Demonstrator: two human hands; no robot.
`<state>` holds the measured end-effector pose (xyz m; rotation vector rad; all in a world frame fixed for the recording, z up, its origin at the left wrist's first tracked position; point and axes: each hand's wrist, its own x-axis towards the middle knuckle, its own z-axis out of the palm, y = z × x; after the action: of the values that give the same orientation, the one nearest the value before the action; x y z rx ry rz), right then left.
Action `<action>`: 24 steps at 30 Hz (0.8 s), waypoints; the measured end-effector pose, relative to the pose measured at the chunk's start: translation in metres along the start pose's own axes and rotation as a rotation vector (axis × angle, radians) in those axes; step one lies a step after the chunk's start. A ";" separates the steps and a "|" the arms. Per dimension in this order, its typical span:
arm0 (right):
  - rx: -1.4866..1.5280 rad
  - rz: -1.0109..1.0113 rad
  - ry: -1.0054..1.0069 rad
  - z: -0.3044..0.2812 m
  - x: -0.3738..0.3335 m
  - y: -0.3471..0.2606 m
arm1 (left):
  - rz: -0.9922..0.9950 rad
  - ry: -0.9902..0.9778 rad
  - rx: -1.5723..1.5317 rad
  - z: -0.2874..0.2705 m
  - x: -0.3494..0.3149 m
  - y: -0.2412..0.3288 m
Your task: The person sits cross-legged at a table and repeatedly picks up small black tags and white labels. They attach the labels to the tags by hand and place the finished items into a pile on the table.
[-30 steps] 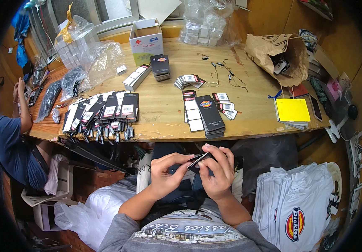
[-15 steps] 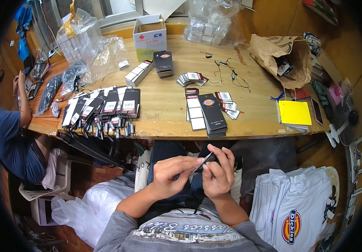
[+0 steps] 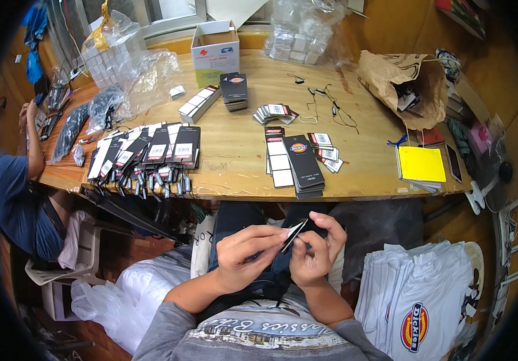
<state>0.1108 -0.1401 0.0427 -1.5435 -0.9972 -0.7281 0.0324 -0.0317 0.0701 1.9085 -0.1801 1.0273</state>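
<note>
Above my lap, my left hand (image 3: 248,251) pinches black-and-white hang tags (image 3: 294,234) edge-on between thumb and fingers. Against their right side is my right hand (image 3: 314,256), its thumb and a bent finger drawn together and its index finger raised. What those right fingertips grip is too small to make out. In front of my hands, at the table edge, lie a stack of black hang tags (image 3: 307,171), a strip of white labels (image 3: 280,162) and a fan of small white tags (image 3: 328,150).
Tags with black strings (image 3: 151,153) pile up at the table's left edge. Behind stand a box (image 3: 215,57) and another black tag stack (image 3: 234,96). A paper bag (image 3: 397,81) and yellow pad (image 3: 421,163) are at right. White shirts (image 3: 415,289) lie lower right. A person (image 3: 21,198) sits at left.
The tags have tilted to show more white and black face. My right index finger has lifted away from them, while the other right fingers have curled in.
</note>
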 end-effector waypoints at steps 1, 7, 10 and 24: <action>-0.027 -0.005 0.004 0.000 0.000 0.000 | 0.031 -0.003 0.033 0.000 0.000 -0.001; -0.071 -0.025 -0.105 -0.008 0.003 -0.002 | 0.175 -0.004 0.130 -0.001 0.000 -0.002; -0.044 -0.013 -0.099 -0.008 0.001 -0.002 | 0.207 -0.045 0.150 -0.002 0.004 0.003; 0.249 0.277 -0.136 -0.003 0.005 -0.009 | 0.091 -0.206 0.048 -0.015 0.013 -0.005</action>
<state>0.1051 -0.1416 0.0515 -1.4867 -0.9112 -0.2969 0.0344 -0.0141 0.0795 2.0647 -0.3657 0.8998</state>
